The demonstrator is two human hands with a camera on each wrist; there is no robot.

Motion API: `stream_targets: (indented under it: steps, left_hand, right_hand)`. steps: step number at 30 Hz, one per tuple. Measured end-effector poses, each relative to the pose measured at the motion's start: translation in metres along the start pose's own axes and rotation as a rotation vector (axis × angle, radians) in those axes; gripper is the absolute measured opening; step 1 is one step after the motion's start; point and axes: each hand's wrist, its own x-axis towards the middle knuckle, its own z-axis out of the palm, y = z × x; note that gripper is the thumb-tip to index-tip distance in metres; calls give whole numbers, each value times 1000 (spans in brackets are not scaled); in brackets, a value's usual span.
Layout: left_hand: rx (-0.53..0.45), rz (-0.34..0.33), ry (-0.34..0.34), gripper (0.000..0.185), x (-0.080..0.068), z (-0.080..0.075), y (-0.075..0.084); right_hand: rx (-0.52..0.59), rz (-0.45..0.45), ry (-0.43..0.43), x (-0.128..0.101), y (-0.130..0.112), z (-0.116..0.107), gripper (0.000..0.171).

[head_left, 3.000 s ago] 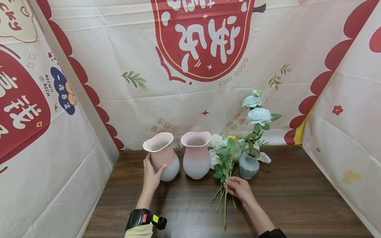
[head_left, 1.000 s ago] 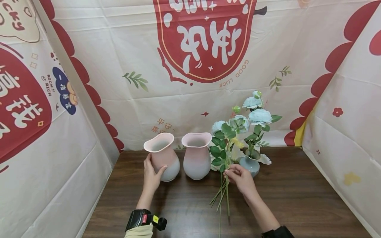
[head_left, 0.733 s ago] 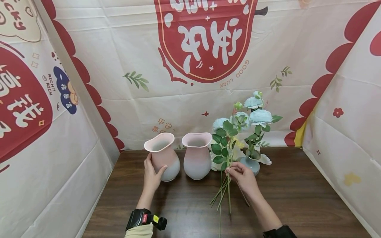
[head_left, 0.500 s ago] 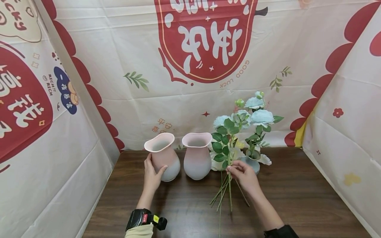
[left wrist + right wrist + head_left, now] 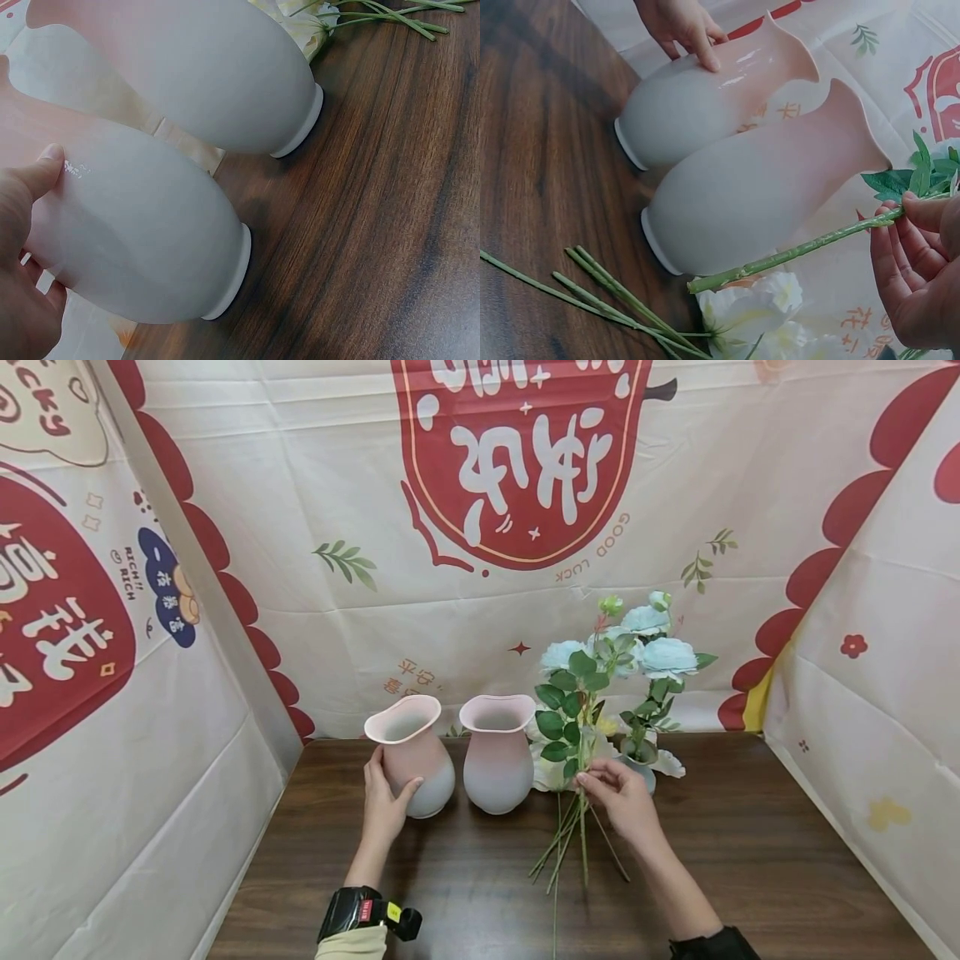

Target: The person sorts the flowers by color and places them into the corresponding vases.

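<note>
From the head cam, both hands were busy. The left hand [image 5: 386,797] was wrapped partway round the left pink-and-grey vase [image 5: 416,772], thumb well apart from the fingers. The right hand [image 5: 618,797] was pinching a leafy blue-flower stem [image 5: 572,703], just right of the second vase [image 5: 497,768]. Loose stems [image 5: 557,852] lay on the counter [image 5: 337,868], and a small blue-grey vase [image 5: 642,772] with blue flowers [image 5: 667,657] stood behind the right hand.

Left wrist cam showed what the head view hid: fingertips bent against one side of the left vase, thumb laid on the other, plus the pale foot rings of both big vases.

Right wrist cam gave the clearest pinch: thumb and index finger on the stem, other fingers loosely curled, its thick cut end near the second vase's foot, plus white petals [image 5: 754,307] below it.
</note>
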Motion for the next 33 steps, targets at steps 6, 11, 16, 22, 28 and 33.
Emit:
stream_targets:
  steps: [6, 11, 16, 22, 28, 33]
  left_hand:
    - [4, 16, 8, 89, 0, 0, -1]
    - [12, 33, 19, 89, -1, 1, -2]
    - [3, 21, 16, 87, 0, 1, -3]
    - [2, 21, 20, 88, -1, 1, -2]
    - [10, 24, 10, 89, -1, 0, -1]
    - [16, 21, -2, 89, -1, -1, 0]
  right_hand:
    - [8, -55, 2, -1, -7, -2, 21]
    - [1, -106, 8, -1, -13, -6, 22]
    - [-9, -147, 19, 1, -19, -13, 21]
    - [-9, -194, 37, 4, -24, -20, 20]
    - [-37, -216, 80, 7, -28, -26, 19]
    - [-43, -237, 131, 11, -32, -33, 19]
